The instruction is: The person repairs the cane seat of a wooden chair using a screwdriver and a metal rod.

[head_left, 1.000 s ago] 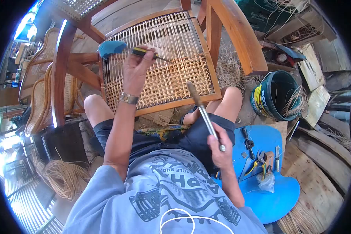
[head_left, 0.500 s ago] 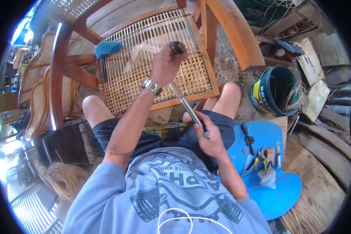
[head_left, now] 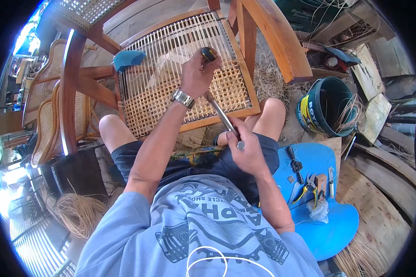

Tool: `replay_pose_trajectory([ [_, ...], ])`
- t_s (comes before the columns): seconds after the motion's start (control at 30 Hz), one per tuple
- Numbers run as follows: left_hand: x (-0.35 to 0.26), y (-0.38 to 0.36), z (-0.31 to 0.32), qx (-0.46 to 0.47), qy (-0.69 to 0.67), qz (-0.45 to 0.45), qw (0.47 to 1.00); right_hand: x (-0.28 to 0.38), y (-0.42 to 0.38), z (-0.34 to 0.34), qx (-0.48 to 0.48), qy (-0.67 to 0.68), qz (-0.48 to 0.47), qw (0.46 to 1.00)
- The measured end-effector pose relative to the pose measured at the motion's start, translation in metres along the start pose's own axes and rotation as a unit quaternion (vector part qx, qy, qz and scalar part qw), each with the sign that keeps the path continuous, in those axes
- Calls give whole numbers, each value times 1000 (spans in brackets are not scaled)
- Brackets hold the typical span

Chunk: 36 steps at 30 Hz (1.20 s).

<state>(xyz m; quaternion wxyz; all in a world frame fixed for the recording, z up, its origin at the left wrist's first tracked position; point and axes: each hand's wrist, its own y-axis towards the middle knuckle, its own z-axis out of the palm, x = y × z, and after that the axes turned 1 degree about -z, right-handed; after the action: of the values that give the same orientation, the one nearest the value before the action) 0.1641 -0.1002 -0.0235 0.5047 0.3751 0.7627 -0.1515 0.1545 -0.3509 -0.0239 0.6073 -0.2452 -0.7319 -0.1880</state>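
Note:
In front of me is a wooden chair seat frame [head_left: 203, 119] with cane strands; its near half is woven into an open mesh [head_left: 157, 105], while mostly parallel strands [head_left: 141, 44] cross the far half. My left hand [head_left: 198, 76] is closed around a black-and-yellow tool handle [head_left: 209, 54] over the right part of the weave; the tool's tip is hidden. My right hand [head_left: 249, 150] grips a shiny metal rod [head_left: 224, 117] near its lower end. The rod slants up towards my left wrist, and its far end lies close under that hand.
A blue cloth-like piece [head_left: 128, 60] lies on the seat's left edge. To the right, a blue board [head_left: 309, 235] bears pliers [head_left: 308, 188], a knife and other tools. Beyond it stands a dark bucket [head_left: 329, 104] with cane strands. A cane coil [head_left: 78, 214] sits at left.
The metal rod's far end has moved slightly up and closer beneath my left hand, and my right hand has risen a little. My left hand stays nearly in place with the handle.

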Motion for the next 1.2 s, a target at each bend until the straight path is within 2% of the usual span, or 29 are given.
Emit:
replay_pose_trajectory([
  [0.1, 1, -2, -3, 11, -8, -5, 1000, -2, 6, -7, -72, 20, 59, 995],
  [0.13, -19, -8, -8, 8, -31, -29, 999, -1, 1, -10, -74, -29, 11, 997],
  [0.17, -19, -13, -9, 9, -31, -31, 999, 4, -6, -12, -74, -28, 13, 997],
  [0.23, -15, -19, -10, -2, -78, -19, 997, 14, -18, -16, 9, -10, 31, 999],
  [0.3, -9, -21, -7, 12, -61, -11, 998, 6, -23, -12, 9, -6, 8, 1000],
  [0.37, -19, -25, -3, 33, -30, -11, 999, 9, -23, -14, 41, -6, 41, 998],
  [0.4, -15, -21, 2, 33, -63, 14, 997, 7, -21, -15, 38, -5, 43, 998],
  [0.5, -13, -22, 6, 21, -42, 9, 999, 6, -17, -18, 8, 12, 29, 999],
  [0.57, -9, -19, -1, 18, -32, 26, 999, 8, -17, -13, -75, -2, 37, 996],
  [0.63, -4, -14, -7, 2, -70, 11, 997, 10, -19, -12, -48, -3, 24, 999],
  [0.7, -1, -11, -4, 9, -47, 16, 999, 4, -19, -9, -14, -8, -18, 1000],
  [0.77, 0, -8, 2, 21, -1, 29, 999, 4, -10, -10, -20, -25, -29, 999],
  [0.83, -1, -7, 3, 22, -24, 15, 999, 9, -1, -16, -21, 15, 54, 998],
  [0.87, -2, -6, -1, 12, -33, 17, 999, 9, -1, -13, -85, -20, 24, 996],
  [0.9, -4, -4, -6, 2, -41, 19, 999, 7, -5, -14, -86, -19, 22, 996],
  [0.93, -14, -6, -16, -22, -18, 25, 999, 5, -12, -16, -75, -19, -1, 997],
  [0.97, -6, -5, -20, -41, -81, 41, 995, 4, -20, -16, -63, -19, -22, 998],
  [1.07, 2, -10, -28, -46, -58, 37, 997, 5, -31, -11, -39, -17, 9, 999],
  [1.13, 5, -16, -24, -20, -51, -21, 998, -2, -29, -7, -23, -15, 25, 999],
  [1.2, 7, -19, -20, -27, -67, -16, 997, 0, -24, -6, -4, -7, 29, 1000],
])
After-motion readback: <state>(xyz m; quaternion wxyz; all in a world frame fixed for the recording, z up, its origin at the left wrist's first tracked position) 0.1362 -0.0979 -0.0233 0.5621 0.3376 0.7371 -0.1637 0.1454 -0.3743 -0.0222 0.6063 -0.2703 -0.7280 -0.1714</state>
